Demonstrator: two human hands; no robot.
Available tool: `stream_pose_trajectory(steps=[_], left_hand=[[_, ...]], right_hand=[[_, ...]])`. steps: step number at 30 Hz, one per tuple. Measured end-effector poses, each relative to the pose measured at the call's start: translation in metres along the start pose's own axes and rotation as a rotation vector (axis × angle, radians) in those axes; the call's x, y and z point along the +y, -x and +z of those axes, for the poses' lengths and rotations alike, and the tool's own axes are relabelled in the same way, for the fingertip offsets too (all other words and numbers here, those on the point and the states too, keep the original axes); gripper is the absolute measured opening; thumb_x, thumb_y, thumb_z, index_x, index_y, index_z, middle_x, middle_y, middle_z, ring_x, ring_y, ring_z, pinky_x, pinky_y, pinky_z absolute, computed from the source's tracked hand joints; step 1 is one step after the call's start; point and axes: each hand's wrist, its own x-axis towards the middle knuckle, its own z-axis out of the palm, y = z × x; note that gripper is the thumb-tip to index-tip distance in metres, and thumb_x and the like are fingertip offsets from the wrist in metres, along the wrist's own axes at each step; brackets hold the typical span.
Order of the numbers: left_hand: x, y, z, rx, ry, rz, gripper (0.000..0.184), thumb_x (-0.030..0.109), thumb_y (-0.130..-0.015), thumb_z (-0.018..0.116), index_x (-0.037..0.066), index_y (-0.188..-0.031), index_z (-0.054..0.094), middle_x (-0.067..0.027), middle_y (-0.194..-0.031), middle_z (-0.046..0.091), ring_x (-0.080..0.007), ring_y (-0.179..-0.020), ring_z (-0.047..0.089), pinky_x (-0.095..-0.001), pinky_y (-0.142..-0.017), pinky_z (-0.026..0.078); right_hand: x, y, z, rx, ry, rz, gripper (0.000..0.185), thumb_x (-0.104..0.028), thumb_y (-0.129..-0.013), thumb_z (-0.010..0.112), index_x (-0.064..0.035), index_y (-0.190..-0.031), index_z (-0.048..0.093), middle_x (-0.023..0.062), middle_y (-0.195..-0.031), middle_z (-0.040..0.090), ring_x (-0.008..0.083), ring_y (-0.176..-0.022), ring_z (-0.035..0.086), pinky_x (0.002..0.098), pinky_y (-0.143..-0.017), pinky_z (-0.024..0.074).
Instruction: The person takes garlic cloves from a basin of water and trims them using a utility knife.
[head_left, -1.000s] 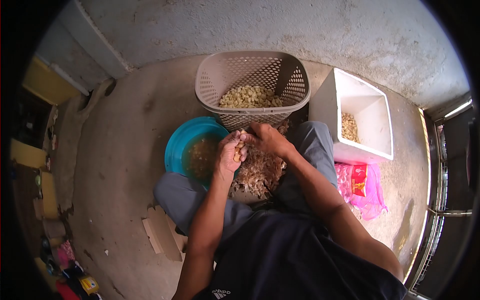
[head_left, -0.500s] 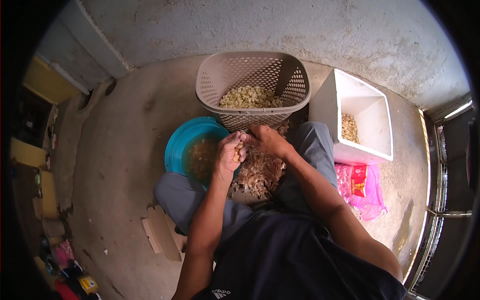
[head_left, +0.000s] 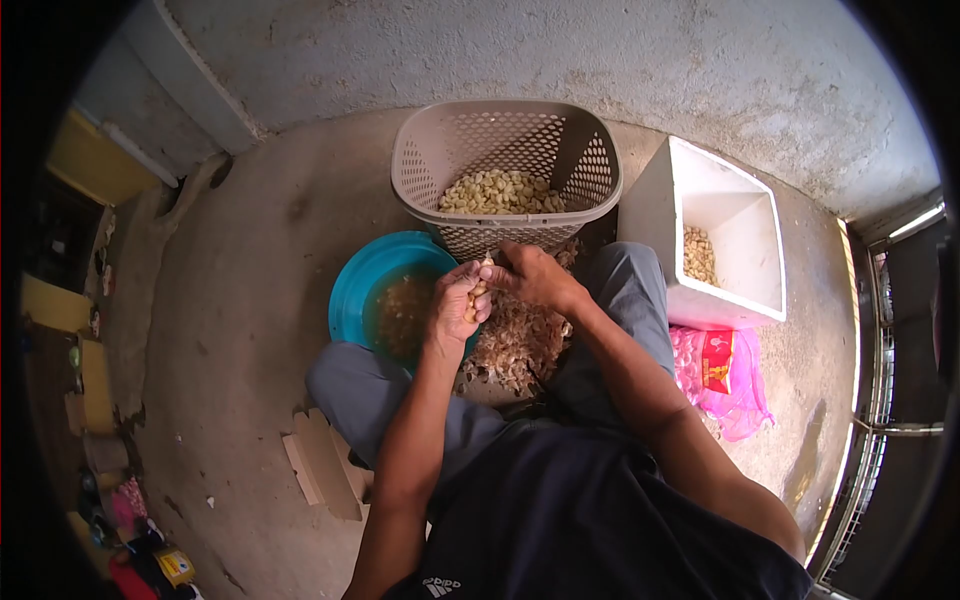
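At frame centre, a clove tip [head_left: 488, 260] shows plainer than before above the left hand [head_left: 453, 304], closed around cloves [head_left: 477, 298], while the right hand [head_left: 540, 279] bends inward, its grip unclear.

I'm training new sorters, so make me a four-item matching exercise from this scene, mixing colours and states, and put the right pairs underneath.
Column one:
1. Basket
2. Basin
3. Box
4. Left hand

Column two:
A. Curled around pale pieces
B. White, with a square-cornered opening
C. Greyish brown, with holes in its sides
D. Blue, holding cloudy water

Right pairs: 1-C, 2-D, 3-B, 4-A
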Motion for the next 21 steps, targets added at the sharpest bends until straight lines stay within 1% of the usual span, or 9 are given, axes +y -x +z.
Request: stream_pose_trajectory(steps=[2,6,9,12,15,18,21], left_hand=[[-0.001,-0.001,-0.003,-0.023,0.009,0.015,0.011,0.016,-0.101,0.062,0.006,-0.102,0.066,-0.0033,-0.077,0.06,-0.0104,-0.052,0.054,-0.0253,-0.041,0.042],[0.0,0.0,-0.004,-0.016,-0.014,0.007,0.01,0.016,-0.1,0.063,0.007,-0.101,0.066,-0.0039,-0.078,0.061,-0.0103,-0.053,0.054,-0.0253,-0.041,0.043],[-0.001,0.0,-0.004,-0.007,-0.027,0.011,0.01,0.016,-0.099,0.063,0.007,-0.1,0.065,-0.0042,-0.078,0.061,-0.01,-0.053,0.054,-0.0252,-0.041,0.043],[0.002,0.001,-0.002,-0.009,-0.027,-0.003,0.01,0.017,-0.1,0.063,0.007,-0.099,0.065,-0.0045,-0.079,0.061,-0.0099,-0.053,0.054,-0.0252,-0.041,0.043],[0.002,0.001,-0.004,-0.013,-0.02,-0.006,0.011,0.017,-0.1,0.062,0.007,-0.099,0.065,-0.0051,-0.081,0.061,-0.0098,-0.054,0.053,-0.0252,-0.042,0.043],[0.0,0.0,-0.007,-0.018,-0.026,-0.006,0.012,0.018,-0.101,0.061,0.007,-0.098,0.065,-0.0055,-0.081,0.061,-0.0098,-0.054,0.053,-0.0252,-0.042,0.042],[0.0,0.001,-0.005,-0.01,-0.024,-0.002,0.013,0.019,-0.101,0.062,0.007,-0.098,0.065,-0.0051,-0.081,0.061,-0.0098,-0.053,0.053,-0.0251,-0.042,0.042]], right_hand=[[0.003,-0.001,0.001,-0.004,-0.008,-0.014,0.053,-0.048,-0.095,0.065,0.0049,-0.095,0.059,0.0274,-0.083,0.064,0.0429,-0.081,0.064,0.0478,-0.072,0.0489],[0.014,-0.004,0.006,-0.026,-0.005,-0.025,0.054,-0.048,-0.096,0.065,0.0056,-0.093,0.06,0.0279,-0.08,0.063,0.0429,-0.077,0.063,0.0481,-0.07,0.048],[0.014,-0.005,0.006,-0.025,-0.054,-0.061,0.052,-0.046,-0.097,0.064,0.006,-0.091,0.06,0.0273,-0.078,0.063,0.0395,-0.073,0.062,0.0478,-0.069,0.0473],[0.025,-0.009,0.014,-0.026,-0.151,-0.097,0.051,-0.043,-0.099,0.064,0.0063,-0.09,0.06,0.0238,-0.074,0.061,0.0301,-0.07,0.06,0.0452,-0.067,0.0469],[0.034,-0.013,0.022,-0.058,-0.261,-0.061,0.049,-0.041,-0.1,0.064,0.0065,-0.091,0.061,0.0199,-0.071,0.06,0.0213,-0.069,0.054,0.0427,-0.066,0.0463],[0.032,-0.011,0.023,-0.067,-0.311,-0.017,0.046,-0.038,-0.1,0.064,0.0067,-0.092,0.062,0.0176,-0.07,0.059,0.0183,-0.069,0.052,0.0412,-0.066,0.0461],[0.028,-0.01,0.024,-0.052,-0.329,-0.005,0.042,-0.035,-0.1,0.065,0.0067,-0.094,0.063,0.0189,-0.071,0.059,0.0198,-0.068,0.051,0.0409,-0.067,0.0464]])
